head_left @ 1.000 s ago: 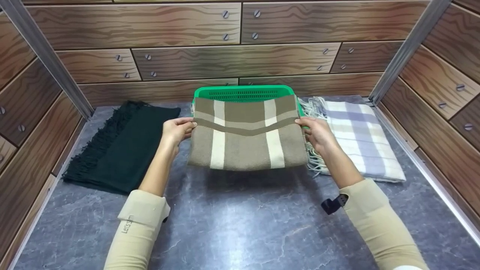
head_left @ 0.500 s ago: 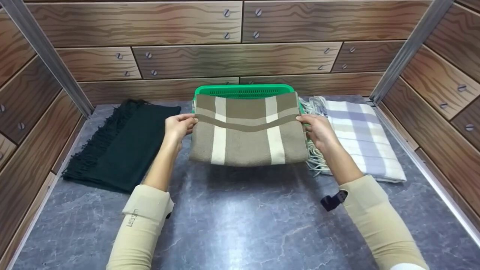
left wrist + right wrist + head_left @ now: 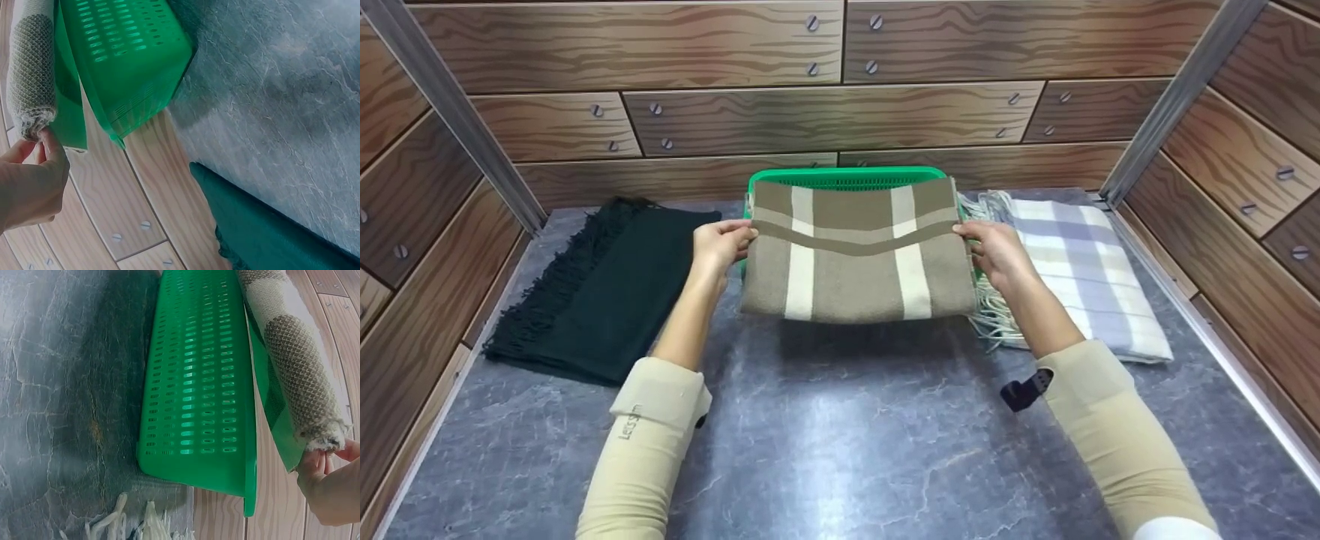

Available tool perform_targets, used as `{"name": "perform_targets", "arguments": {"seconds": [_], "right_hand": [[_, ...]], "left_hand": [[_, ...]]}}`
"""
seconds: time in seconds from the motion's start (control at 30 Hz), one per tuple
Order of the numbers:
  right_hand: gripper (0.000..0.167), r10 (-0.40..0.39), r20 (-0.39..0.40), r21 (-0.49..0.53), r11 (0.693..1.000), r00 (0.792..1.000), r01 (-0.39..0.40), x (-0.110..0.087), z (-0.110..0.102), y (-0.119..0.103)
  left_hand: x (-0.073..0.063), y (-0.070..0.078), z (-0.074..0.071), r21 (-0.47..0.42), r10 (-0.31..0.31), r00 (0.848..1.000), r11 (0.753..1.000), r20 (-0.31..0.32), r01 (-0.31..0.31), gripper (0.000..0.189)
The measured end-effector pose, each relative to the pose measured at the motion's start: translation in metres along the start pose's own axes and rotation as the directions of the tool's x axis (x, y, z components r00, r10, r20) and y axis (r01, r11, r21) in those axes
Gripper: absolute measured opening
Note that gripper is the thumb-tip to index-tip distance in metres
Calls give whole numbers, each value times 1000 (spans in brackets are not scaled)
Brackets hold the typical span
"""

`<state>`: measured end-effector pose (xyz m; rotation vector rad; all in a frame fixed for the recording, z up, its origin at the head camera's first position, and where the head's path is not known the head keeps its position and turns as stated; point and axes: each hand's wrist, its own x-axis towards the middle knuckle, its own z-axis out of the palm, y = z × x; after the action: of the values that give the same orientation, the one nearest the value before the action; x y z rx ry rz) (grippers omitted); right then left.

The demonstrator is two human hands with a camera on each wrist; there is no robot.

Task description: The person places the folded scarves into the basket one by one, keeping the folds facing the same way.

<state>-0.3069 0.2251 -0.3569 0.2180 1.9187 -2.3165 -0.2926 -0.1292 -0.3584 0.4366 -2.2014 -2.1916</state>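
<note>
A folded brown scarf [image 3: 855,281] with cream stripes is stretched between both hands in the head view, sagging a little in the middle. My left hand [image 3: 715,247] pinches its left edge, and my right hand [image 3: 994,251] pinches the right edge. Behind and below it is a green plastic basket [image 3: 847,173], mostly covered by the scarf in the head view. Both wrist views show the scarf's thick, rolled-looking fold [image 3: 306,365] above the basket's rim, with the slotted basket wall [image 3: 197,410] standing on the grey surface. Thumb and fingers meet at the scarf's frayed end [image 3: 35,121] in the left wrist view.
On the left lies a folded dark green scarf [image 3: 607,300] with fringe. A folded white and lavender plaid scarf [image 3: 1080,277], its fringe toward the basket, lies on the right. Wood-patterned walls [image 3: 840,120] enclose the grey marbled table [image 3: 825,450] at the back and sides.
Both hands have carried the brown scarf slightly forward, away from the body, covering more of the basket's opening. The grip stays the same, and the other scarves have not moved.
</note>
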Motion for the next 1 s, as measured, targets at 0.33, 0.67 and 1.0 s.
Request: {"name": "perform_targets", "arguments": {"seconds": [0.33, 0.67, 1.0], "right_hand": [[17, 12, -7, 9, 1000, 1000, -12, 4, 0, -4], [10, 20, -16, -1, 1000, 1000, -20, 10, 1, -6], [14, 7, 6, -32, 999, 1000, -7, 16, 0, -8]], "left_hand": [[3, 4, 2, 21, -6, 1000, 1000, 3, 6, 28], [5, 6, 3, 23, 15, 1000, 1000, -1, -14, 26], [7, 8, 3, 46, 25, 1000, 999, 5, -26, 26]]}}
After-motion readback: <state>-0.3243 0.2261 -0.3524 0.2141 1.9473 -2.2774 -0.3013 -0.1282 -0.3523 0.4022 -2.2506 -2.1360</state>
